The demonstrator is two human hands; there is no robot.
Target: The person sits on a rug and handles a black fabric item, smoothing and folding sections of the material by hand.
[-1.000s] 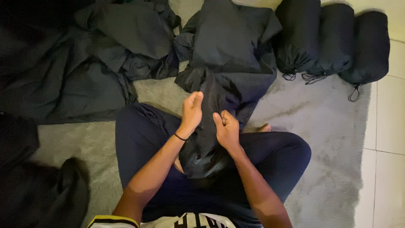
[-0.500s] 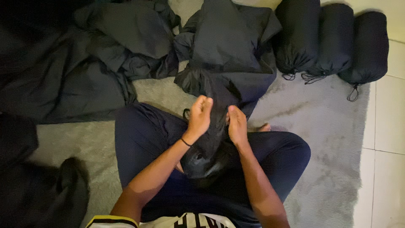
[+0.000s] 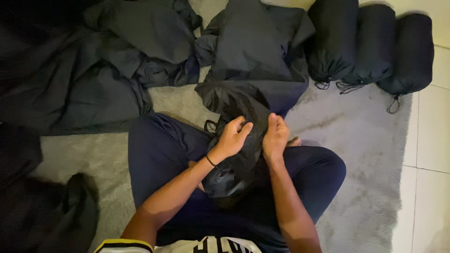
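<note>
Seated cross-legged at frame centre, both forearms reach forward; the left hand (image 3: 233, 137) (a dark band at its wrist) and right hand (image 3: 275, 136) clench, close together.

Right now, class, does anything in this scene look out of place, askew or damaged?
Nothing looks damaged or spilled. Both hands, left hand and right hand, grip a black sack in the lap. Three stuffed sacks stand in a row, while loose dark fabric lies crumpled on the grey rug.

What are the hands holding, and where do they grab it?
Both the left hand and right hand grip a black, shiny fabric bag at its bunched top edge.
</note>
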